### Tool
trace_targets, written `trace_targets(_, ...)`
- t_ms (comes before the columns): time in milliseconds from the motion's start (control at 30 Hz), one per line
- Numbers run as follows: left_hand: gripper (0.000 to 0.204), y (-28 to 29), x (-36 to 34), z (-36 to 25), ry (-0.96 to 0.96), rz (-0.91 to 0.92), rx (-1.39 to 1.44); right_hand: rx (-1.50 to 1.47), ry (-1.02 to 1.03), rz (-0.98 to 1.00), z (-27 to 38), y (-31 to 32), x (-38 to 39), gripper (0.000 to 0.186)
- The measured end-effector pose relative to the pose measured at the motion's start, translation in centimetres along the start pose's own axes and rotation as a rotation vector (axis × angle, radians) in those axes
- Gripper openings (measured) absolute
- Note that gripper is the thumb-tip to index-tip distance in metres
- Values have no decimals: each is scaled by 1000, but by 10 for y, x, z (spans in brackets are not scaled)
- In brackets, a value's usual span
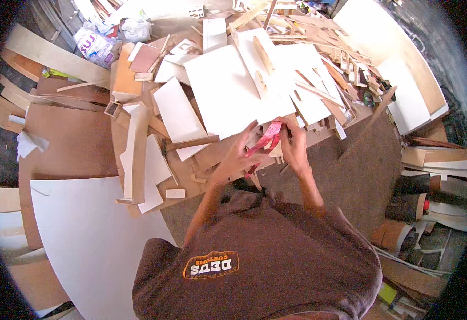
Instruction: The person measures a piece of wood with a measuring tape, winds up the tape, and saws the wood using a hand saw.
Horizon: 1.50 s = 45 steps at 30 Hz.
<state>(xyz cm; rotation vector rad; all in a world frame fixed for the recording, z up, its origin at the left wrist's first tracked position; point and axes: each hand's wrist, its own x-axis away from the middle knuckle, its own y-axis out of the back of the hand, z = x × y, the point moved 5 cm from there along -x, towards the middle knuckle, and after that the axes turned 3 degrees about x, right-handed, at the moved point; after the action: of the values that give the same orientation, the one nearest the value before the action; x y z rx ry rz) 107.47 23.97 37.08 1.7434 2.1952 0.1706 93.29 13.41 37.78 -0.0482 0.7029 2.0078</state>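
A pink-red ribbon-like tape (271,133) with pale markings hangs in a loop between my two hands, in front of my chest at the table's near edge. My right hand (296,148) pinches its upper end between thumb and fingers. Around the lower part of the loop curve the fingers of my left hand (235,158), with the thumb raised; its exact grip is partly hidden. A short end of the tape dangles below the left fingers. Just beyond my hands lies a large white board (228,90) on the cluttered worktable.
Wood offcuts and white panels cover the table, with a long narrow board (137,154) at its left. A big white sheet (89,234) leans left of me. Curved pieces and boards (436,157) are stacked at the right. Brown floor (345,176) shows right of my arms.
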Motion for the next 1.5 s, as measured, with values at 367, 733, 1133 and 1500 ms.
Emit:
trace_targets(367, 32, -54, 16, 64, 229, 72, 316, 130, 185, -137, 97, 36, -10, 25)
trace_targets(733, 28, 11, 67, 15, 126, -175, 137, 87, -54, -50, 42, -7, 24, 19)
trace_targets(1133, 22, -40, 84, 33, 164, -140, 134, 278, -103, -234, 6, 48, 78, 19)
trace_targets(1500, 33, -219, 49, 5, 73, 344, 5, 313, -216, -241, -85, 222, 187, 17)
